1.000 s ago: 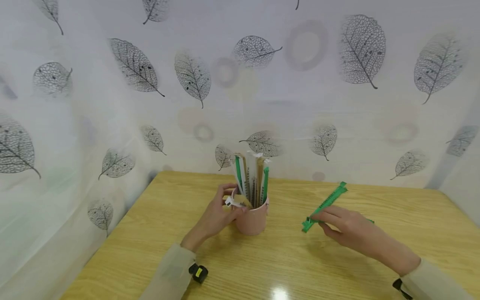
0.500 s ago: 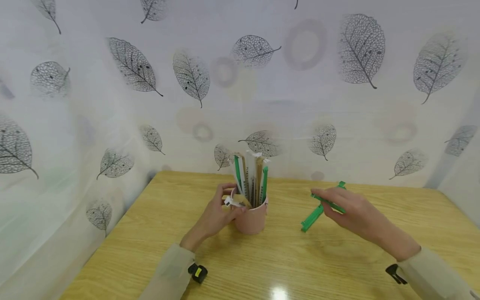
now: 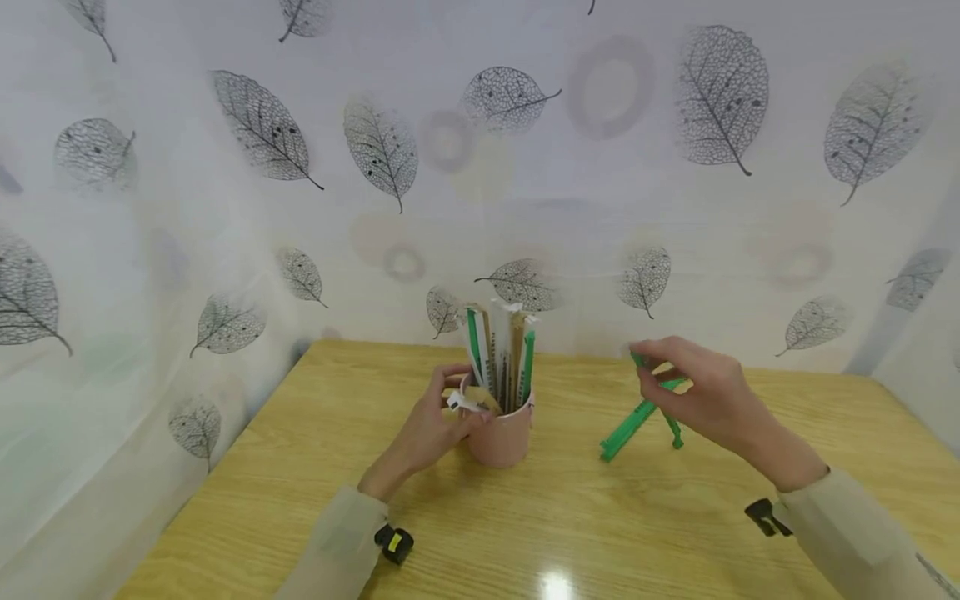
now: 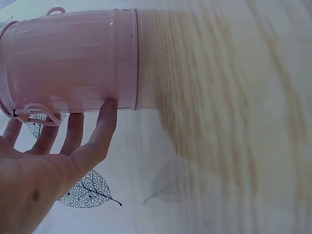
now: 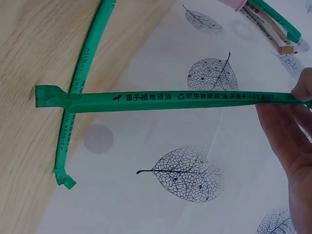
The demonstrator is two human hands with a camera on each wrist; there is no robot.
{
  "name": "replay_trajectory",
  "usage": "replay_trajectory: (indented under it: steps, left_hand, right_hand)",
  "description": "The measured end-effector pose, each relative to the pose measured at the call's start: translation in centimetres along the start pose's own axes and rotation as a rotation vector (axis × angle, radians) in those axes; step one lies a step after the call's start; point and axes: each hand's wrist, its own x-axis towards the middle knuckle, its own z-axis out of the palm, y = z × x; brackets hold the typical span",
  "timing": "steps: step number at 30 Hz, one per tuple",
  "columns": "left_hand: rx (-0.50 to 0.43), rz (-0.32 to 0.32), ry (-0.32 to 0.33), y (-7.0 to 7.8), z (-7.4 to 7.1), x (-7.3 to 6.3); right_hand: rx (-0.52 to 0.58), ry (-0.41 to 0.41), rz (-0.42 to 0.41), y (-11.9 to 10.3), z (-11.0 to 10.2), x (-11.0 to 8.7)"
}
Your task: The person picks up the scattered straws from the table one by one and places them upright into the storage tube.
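Note:
A pink bucket (image 3: 498, 442) stands on the table, holding several paper-wrapped straws (image 3: 504, 358) in white, brown and green. My left hand (image 3: 427, 433) holds it from the left, thumb by the front rim and fingers around its far side. In the left wrist view fingertips (image 4: 109, 109) touch the bucket's wall. My right hand (image 3: 701, 396) pinches one end of a green wrapped straw (image 5: 170, 101) between thumb and fingers, its free end hanging down above the table. Another green wrapped straw (image 3: 626, 433) lies on the table beneath, crossing behind it in the right wrist view.
The wooden table (image 3: 450, 533) backs onto a pale curtain (image 3: 525, 200) printed with dark leaves. A white wrapped straw end with a brown piece (image 3: 476, 402) pokes out over the bucket's front rim. Each wrist wears a black strap.
My right hand has risen, lifting one green straw off the table and tipping it so that it hangs down. My left hand and the bucket have stayed in place.

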Motion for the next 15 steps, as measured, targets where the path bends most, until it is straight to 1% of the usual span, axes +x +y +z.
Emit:
replay_trajectory:
  steps: [4, 8, 12, 15]
  left_hand:
    - [0.003, 0.003, -0.008, 0.0, 0.1, 0.1]
    - [-0.001, -0.005, -0.006, 0.1, 0.0, 0.1]
    - [0.004, -0.012, -0.005, 0.1, 0.0, 0.1]
    - [0.006, -0.013, -0.006, 0.0, 0.0, 0.2]
  right_hand:
    - [-0.003, 0.020, 0.073, 0.3, -0.4, 1.1]
    - [0.009, 0.072, 0.143, 0.5, -0.6, 2.4]
    - [0.026, 0.141, 0.179, 0.4, -0.4, 4.1]
    - [0.054, 0.172, 0.209, -0.1, -0.1, 5.4]
